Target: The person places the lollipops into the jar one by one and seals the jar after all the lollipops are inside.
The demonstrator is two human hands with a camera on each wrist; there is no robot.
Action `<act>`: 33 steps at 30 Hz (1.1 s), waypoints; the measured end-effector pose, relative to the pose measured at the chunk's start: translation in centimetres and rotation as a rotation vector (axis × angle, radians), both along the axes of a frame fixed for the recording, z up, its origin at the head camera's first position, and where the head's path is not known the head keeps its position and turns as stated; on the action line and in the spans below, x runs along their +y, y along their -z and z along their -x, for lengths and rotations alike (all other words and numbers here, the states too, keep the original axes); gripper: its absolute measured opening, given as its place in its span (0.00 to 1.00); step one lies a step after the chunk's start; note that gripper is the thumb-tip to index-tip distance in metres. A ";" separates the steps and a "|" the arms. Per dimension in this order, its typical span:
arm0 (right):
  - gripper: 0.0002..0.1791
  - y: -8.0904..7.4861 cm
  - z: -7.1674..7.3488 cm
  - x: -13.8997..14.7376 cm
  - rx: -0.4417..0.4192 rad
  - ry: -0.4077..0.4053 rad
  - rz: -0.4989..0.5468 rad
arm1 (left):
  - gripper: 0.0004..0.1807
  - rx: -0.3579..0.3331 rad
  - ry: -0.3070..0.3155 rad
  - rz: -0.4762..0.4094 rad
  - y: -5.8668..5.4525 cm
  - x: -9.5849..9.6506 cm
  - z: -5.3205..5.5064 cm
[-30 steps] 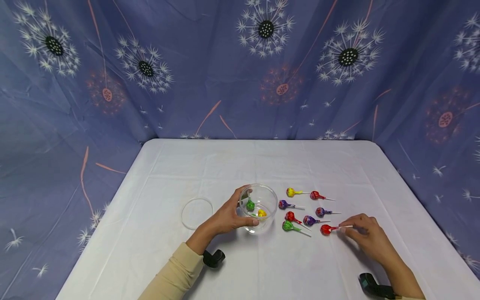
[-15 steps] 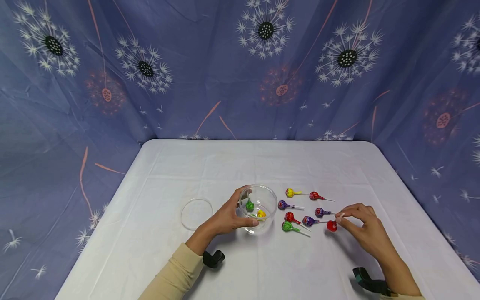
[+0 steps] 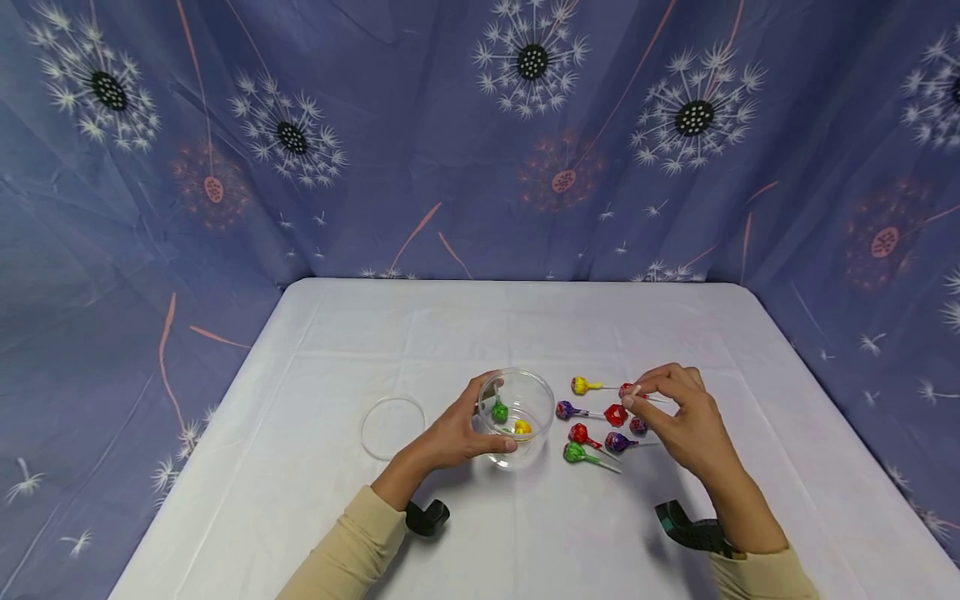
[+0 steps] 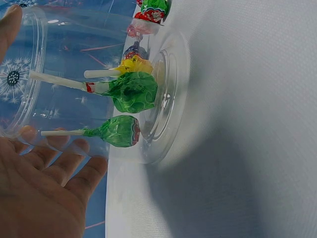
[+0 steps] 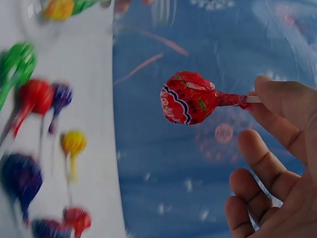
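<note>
My left hand [image 3: 450, 433] holds a clear plastic jar [image 3: 544, 421], its thumb along the near side and its fingers behind. Two green lollipops [image 4: 132, 92] and a yellow lollipop [image 4: 136, 65] stand inside it, sticks up, as the left wrist view shows. With thumb and forefinger, my right hand [image 3: 686, 421] pinches the white stick of a red lollipop [image 5: 188, 98], whose wrapped head hangs downward above the loose lollipops. That hand's other fingers are loosely bent and touch nothing. It partly covers another red lollipop [image 3: 626, 390] and a purple lollipop [image 3: 638, 426] on the table.
Several lollipops lie right of the jar, among them a yellow one [image 3: 581, 385], a green one [image 3: 575, 452] and a purple one [image 3: 618, 442]. A clear round lid [image 3: 365, 433] lies left of the jar on the white-covered table [image 3: 420, 325]. A blue dandelion-print curtain [image 3: 420, 167] hangs behind.
My right hand has lifted the red lollipop off the table by its stick and carried it left and away from me, toward the jar. The left hand and jar have stayed put.
</note>
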State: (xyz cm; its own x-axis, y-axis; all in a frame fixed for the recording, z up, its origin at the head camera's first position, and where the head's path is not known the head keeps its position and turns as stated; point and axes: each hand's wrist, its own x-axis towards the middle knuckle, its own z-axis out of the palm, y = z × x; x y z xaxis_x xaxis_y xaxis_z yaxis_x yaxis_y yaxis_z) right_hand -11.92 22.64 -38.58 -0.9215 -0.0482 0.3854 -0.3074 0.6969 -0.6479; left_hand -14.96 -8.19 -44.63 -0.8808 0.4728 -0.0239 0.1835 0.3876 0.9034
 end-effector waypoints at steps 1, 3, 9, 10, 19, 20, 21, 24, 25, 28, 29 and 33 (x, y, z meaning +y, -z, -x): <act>0.02 -0.3 0.2 -0.5 -0.004 -0.011 0.004 | 0.53 0.000 0.002 -0.001 0.0 0.0 0.0; 0.02 -0.7 0.5 -1.4 0.006 -0.044 0.018 | 0.53 0.002 0.005 -0.004 0.0 0.0 0.0; 0.04 -1.4 1.5 -3.9 0.068 -0.133 0.041 | 0.53 0.008 0.011 -0.012 -0.1 0.0 0.1; 0.04 -1.5 1.7 -4.3 0.078 -0.145 0.041 | 0.54 0.007 0.012 -0.013 -0.1 0.0 0.1; 0.03 -1.8 2.4 -7.0 0.029 -0.219 0.035 | 0.53 -0.006 0.018 -0.037 0.1 0.0 0.2; 0.03 -1.7 2.4 -7.3 0.010 -0.224 0.034 | 0.52 -0.008 0.019 -0.039 0.1 0.0 0.2; 0.03 -1.6 2.5 -7.5 -0.007 -0.229 0.032 | 0.52 -0.007 0.020 -0.042 0.1 0.0 0.2; 0.03 -1.2 2.7 -8.2 -0.031 -0.255 0.023 | 0.52 -0.010 0.028 -0.048 0.1 0.0 0.2; 0.03 -1.0 2.7 -8.4 -0.034 -0.262 0.017 | 0.52 -0.012 0.030 -0.051 0.1 -0.1 0.2; 0.03 -0.6 3.0 -9.0 -0.009 -0.294 -0.008 | 0.52 -0.018 0.035 -0.059 0.1 -0.1 0.1; 0.03 -0.4 3.0 -9.2 -0.005 -0.304 -0.013 | 0.52 -0.020 0.036 -0.062 0.1 -0.1 0.1; 0.05 0.2 3.3 -9.8 0.013 -0.324 -0.046 | 0.53 -0.015 0.038 -0.061 0.0 -0.2 0.1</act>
State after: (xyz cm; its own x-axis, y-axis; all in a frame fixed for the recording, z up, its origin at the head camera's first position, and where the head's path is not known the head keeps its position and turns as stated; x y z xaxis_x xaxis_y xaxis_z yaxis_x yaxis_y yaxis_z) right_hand -15.25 12.79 -38.82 -0.8504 -0.3555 0.3879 -0.5260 0.5899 -0.6126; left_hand -15.08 -8.37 -44.63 -0.8619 0.5070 -0.0074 0.1832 0.3250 0.9278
